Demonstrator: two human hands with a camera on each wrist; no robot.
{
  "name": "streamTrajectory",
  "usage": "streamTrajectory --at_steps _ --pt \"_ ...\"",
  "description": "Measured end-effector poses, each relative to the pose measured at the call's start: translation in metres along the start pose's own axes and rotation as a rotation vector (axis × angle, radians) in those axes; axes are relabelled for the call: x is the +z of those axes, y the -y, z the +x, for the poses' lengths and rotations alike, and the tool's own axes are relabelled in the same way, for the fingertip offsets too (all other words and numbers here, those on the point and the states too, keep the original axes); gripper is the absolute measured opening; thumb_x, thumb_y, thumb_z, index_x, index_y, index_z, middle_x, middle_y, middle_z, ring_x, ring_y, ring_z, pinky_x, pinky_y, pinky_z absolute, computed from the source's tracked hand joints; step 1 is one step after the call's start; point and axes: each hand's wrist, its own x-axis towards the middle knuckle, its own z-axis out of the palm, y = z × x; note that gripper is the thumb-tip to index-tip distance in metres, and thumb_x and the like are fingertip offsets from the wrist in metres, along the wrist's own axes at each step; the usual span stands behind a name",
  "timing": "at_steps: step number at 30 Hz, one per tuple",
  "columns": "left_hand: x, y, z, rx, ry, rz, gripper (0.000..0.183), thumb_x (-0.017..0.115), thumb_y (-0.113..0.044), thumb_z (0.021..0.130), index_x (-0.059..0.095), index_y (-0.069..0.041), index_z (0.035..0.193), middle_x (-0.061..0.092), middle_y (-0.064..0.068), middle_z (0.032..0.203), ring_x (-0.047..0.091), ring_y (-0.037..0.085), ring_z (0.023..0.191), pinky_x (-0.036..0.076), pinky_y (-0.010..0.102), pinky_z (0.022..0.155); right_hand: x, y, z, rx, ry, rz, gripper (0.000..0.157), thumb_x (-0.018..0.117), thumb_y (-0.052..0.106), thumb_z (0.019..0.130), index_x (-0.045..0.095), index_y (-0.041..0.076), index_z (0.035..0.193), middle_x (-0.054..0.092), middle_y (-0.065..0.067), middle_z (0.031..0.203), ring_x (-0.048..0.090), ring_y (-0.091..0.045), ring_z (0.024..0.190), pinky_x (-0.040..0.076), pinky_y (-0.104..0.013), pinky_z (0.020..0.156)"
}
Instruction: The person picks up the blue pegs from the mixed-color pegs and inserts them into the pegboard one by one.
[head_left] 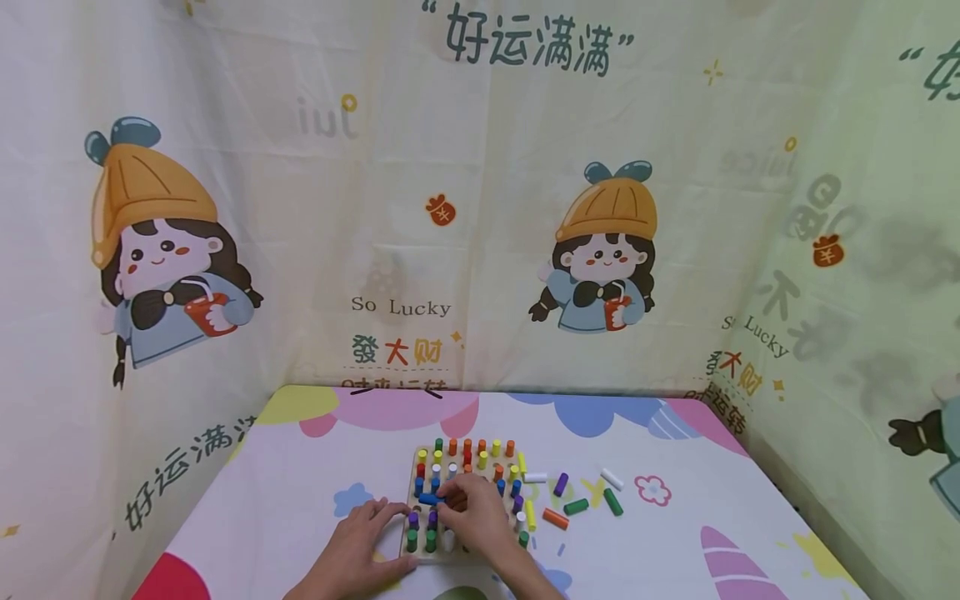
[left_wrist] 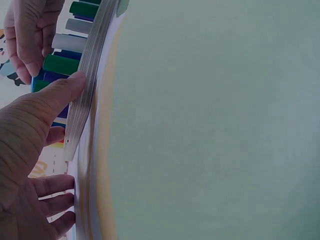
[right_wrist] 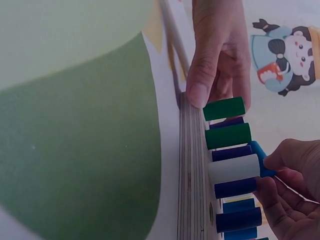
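Observation:
A square wooden pegboard (head_left: 457, 560) holds upright pegs in several colours, set in rows. My right hand (head_left: 474, 510) is over the board and pinches a blue peg (head_left: 429, 498) between thumb and fingers. That blue peg (right_wrist: 261, 159) is tilted in the right wrist view, behind a white peg (right_wrist: 235, 169). My left hand (head_left: 360, 540) holds the board's near left corner, its thumb against the front edge and its index finger at the left side. Green pegs (left_wrist: 61, 65) stand close to the left thumb. My right hand hides part of the board.
Loose pegs lie right of the board: white (head_left: 612, 478), purple (head_left: 561, 484), green (head_left: 576, 507), orange (head_left: 556, 518) and yellow (head_left: 531, 515) among them. A patterned cloth covers the table (head_left: 645, 550). Printed curtains (head_left: 495, 250) stand behind and at both sides.

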Motion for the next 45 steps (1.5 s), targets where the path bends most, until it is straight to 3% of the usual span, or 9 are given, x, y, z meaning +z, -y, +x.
streamTrajectory --at_steps 10,15,26,38,45 --pt "-0.003 0.001 -0.001 0.028 -0.006 -0.015 0.070 0.081 -0.065 0.074 0.062 -0.030 0.131 0.052 0.023 0.146 0.047 0.052 0.132 0.037 0.078 0.100 0.006 0.000 0.008 -0.066 0.031 -0.061 0.006 0.076 0.005 0.089 0.074 0.009 0.094 0.067 0.011 0.083 0.057 0.000 0.071 0.053 -0.016 0.066" --pt "-0.002 0.001 -0.001 0.016 -0.002 -0.012 0.071 0.081 -0.067 0.073 0.062 -0.029 0.130 0.053 0.020 0.145 0.047 0.050 0.132 0.039 0.078 0.099 0.009 0.001 0.011 -0.077 0.043 -0.115 0.005 0.076 0.006 0.090 0.075 0.008 0.095 0.066 0.010 0.084 0.055 0.000 0.071 0.052 -0.015 0.067" --pt "-0.004 0.003 -0.003 0.056 -0.005 -0.022 0.069 0.081 -0.064 0.076 0.061 -0.027 0.131 0.053 0.020 0.144 0.047 0.049 0.133 0.036 0.077 0.102 0.012 0.004 0.019 -0.095 0.089 -0.163 0.004 0.074 0.008 0.093 0.076 0.008 0.096 0.067 0.009 0.086 0.056 0.000 0.073 0.052 -0.016 0.068" --pt "-0.001 0.005 -0.002 0.057 -0.019 -0.006 0.073 0.079 -0.068 0.074 0.063 -0.025 0.131 0.055 0.017 0.141 0.050 0.046 0.130 0.039 0.077 0.099 0.019 0.010 0.021 -0.063 0.069 -0.071 0.013 0.075 0.006 0.092 0.075 0.004 0.105 0.073 -0.002 0.092 0.062 -0.003 0.076 0.058 -0.019 0.074" --pt "-0.002 0.005 -0.003 0.073 -0.023 -0.013 0.073 0.080 -0.066 0.074 0.062 -0.025 0.132 0.056 0.015 0.140 0.049 0.045 0.130 0.038 0.077 0.100 0.021 0.012 0.022 -0.086 0.051 -0.061 0.011 0.074 0.004 0.093 0.075 0.004 0.104 0.072 0.002 0.091 0.062 -0.001 0.076 0.058 -0.019 0.074"
